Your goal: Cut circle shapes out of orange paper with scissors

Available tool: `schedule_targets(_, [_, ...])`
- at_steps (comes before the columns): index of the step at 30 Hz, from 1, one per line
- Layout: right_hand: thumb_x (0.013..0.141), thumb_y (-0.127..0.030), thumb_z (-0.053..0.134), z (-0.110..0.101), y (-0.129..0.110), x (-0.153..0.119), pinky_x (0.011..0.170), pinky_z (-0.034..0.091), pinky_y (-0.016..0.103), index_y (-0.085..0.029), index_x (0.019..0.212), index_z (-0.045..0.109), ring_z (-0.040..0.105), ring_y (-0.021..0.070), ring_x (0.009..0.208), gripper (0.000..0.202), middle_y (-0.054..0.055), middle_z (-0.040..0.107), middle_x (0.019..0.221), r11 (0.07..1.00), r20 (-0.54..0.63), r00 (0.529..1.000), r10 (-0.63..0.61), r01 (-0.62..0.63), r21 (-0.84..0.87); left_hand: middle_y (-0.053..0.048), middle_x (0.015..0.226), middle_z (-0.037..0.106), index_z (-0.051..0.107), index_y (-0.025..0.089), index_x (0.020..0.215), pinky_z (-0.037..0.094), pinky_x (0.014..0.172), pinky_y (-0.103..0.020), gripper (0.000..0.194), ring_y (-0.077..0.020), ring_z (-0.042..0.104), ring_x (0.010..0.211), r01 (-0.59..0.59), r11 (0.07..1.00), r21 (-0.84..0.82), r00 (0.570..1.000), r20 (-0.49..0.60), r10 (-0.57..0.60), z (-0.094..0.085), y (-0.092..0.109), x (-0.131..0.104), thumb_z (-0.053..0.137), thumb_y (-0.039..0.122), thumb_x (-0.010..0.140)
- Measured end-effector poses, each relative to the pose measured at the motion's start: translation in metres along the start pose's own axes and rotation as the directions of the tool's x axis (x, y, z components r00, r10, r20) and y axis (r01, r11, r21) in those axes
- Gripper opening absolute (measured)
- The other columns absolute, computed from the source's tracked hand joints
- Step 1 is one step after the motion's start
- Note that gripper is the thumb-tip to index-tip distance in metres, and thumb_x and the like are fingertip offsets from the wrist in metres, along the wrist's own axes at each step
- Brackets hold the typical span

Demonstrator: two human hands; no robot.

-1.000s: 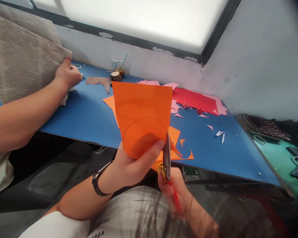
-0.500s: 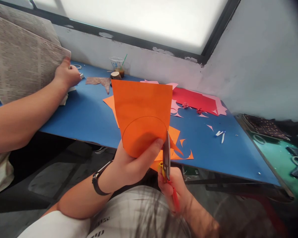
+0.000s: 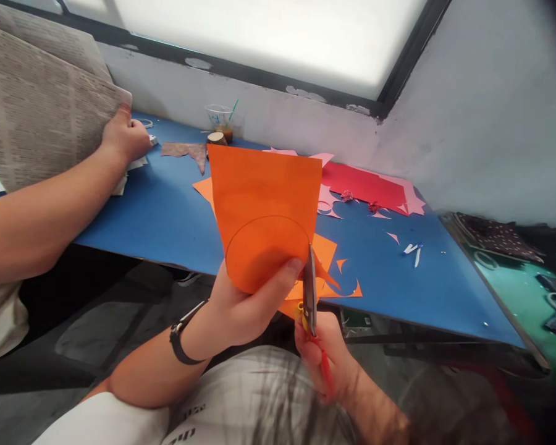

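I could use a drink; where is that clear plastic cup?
In the head view, the clear plastic cup with a green straw stands at the blue table's far edge, left of centre, against the white wall, beside a small wooden slice.

Craft workroom: paper-strewn blue table [image 3: 167, 216]

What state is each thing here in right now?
orange sheet: held upright, circle drawn on it, partly cut
scissors: blades at the sheet's right edge
left hand: pinching the sheet
right hand: gripping the scissors
plastic cup: upright, nearly empty
newspaper: held open by another person
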State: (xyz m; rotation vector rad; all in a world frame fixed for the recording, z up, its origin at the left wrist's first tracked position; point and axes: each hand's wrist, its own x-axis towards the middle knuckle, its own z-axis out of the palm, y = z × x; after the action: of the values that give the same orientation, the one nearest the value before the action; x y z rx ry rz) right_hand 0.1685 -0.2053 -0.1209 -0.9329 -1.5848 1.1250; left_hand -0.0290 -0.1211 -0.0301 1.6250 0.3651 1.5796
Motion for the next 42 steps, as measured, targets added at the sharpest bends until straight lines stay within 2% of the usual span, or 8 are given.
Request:
schedule_targets(3, [0.113,-0.099,0.078,0.001,-0.001,0.0,0.053,0.024,0.034,-0.029,0.08,0.045,0.029,0.0152,0.063,0.084,-0.007,0.038,0.072,1.0,-0.018,1.0,0.003,-0.003,0.02,-0.001,0.102,0.091,0.103,0.026,0.132,0.085,0.084,-0.043,0.041,-0.0275,0.097,0.094,-0.14,0.99,0.024,0.989,-0.049,0.141,0.001,-0.009,0.002,0.062,0.024,0.131])
schedule_targets(4, [0.112,-0.098,0.08,0.001,-0.001,0.0,0.053,0.023,0.034,-0.029,0.079,0.044,0.028,0.015,0.063,0.084,-0.007,0.037,0.072,1.0,-0.021,1.0,0.001,-0.001,0.02,0.0,0.105,0.09,0.102,0.025,0.134,0.084,0.087,-0.044,0.044,-0.0273,0.098,0.098,-0.106,0.993,0.042,0.994,-0.007,0.106,0.001,-0.011,0.003,0.058,0.023,0.131])
schedule_targets(13, [0.107,-0.111,0.074,0.005,-0.003,-0.003,0.054,0.025,0.035,-0.028,0.076,0.049,0.034,0.0148,0.06,0.092,-0.006,0.041,0.068,0.999,-0.037,0.998,0.04,-0.04,0.011,-0.001,0.093,0.089,0.105,0.028,0.128,0.086,0.085,-0.039,0.032,-0.0275,0.098,0.093,-0.105,0.992,0.07,0.992,-0.057,0.109,0.004,-0.004,0.006,0.074,0.022,0.127])
schedule_targets(21, [0.109,-0.111,0.065,0.001,-0.001,0.007,0.05,0.026,0.035,-0.03,0.071,0.044,0.036,0.0137,0.052,0.092,-0.006,0.04,0.06,0.997,0.001,0.999,-0.045,0.045,-0.066,-0.001,0.096,0.09,0.103,0.028,0.126,0.082,0.079,-0.039,0.031,-0.0264,0.095,0.089,-0.146,0.986,0.08,0.988,-0.04,0.149,0.005,-0.004,0.007,0.073,0.025,0.129])
schedule_targets(29, [0.096,-0.122,0.073,0.004,-0.01,0.0,0.051,0.027,0.034,-0.03,0.076,0.048,0.035,0.0146,0.059,0.097,-0.006,0.041,0.066,0.989,0.009,0.993,0.115,-0.115,0.095,-0.008,0.113,0.098,0.1,0.034,0.128,0.081,0.09,-0.052,0.017,-0.0351,0.093,0.099,0.015,0.998,0.054,1.0,0.0,-0.015,-0.001,0.003,-0.004,0.089,0.024,0.121])
schedule_targets(35, [0.107,-0.103,0.08,0.002,0.004,-0.001,0.05,0.03,0.031,-0.028,0.079,0.053,0.042,0.0154,0.059,0.085,-0.004,0.048,0.068,0.996,0.0,0.997,0.078,-0.078,0.046,-0.01,0.11,0.097,0.1,0.033,0.127,0.08,0.089,-0.05,0.017,-0.0352,0.092,0.098,-0.002,0.995,0.103,1.0,0.029,-0.001,-0.002,0.002,0.0,0.087,0.024,0.121])
schedule_targets(39, [0.11,-0.09,0.082,0.0,0.021,0.0,0.047,0.028,0.031,-0.029,0.075,0.048,0.041,0.0145,0.052,0.077,-0.005,0.046,0.062,1.0,0.007,1.0,-0.017,0.017,0.01,-0.01,0.097,0.093,0.1,0.028,0.124,0.079,0.069,-0.048,0.02,-0.0357,0.092,0.084,-0.197,0.979,0.051,0.98,0.048,0.194,0.001,-0.009,0.008,0.082,0.037,0.123])
schedule_targets(42, [0.107,-0.094,0.081,0.0,0.03,-0.001,0.047,0.029,0.033,-0.03,0.075,0.049,0.041,0.015,0.051,0.078,-0.006,0.045,0.06,1.0,0.006,1.0,-0.001,0.001,-0.005,-0.007,0.092,0.089,0.101,0.029,0.126,0.079,0.068,-0.047,0.032,-0.0336,0.091,0.081,-0.215,0.975,0.062,0.977,0.019,0.214,0.003,-0.015,0.011,0.07,0.036,0.128])
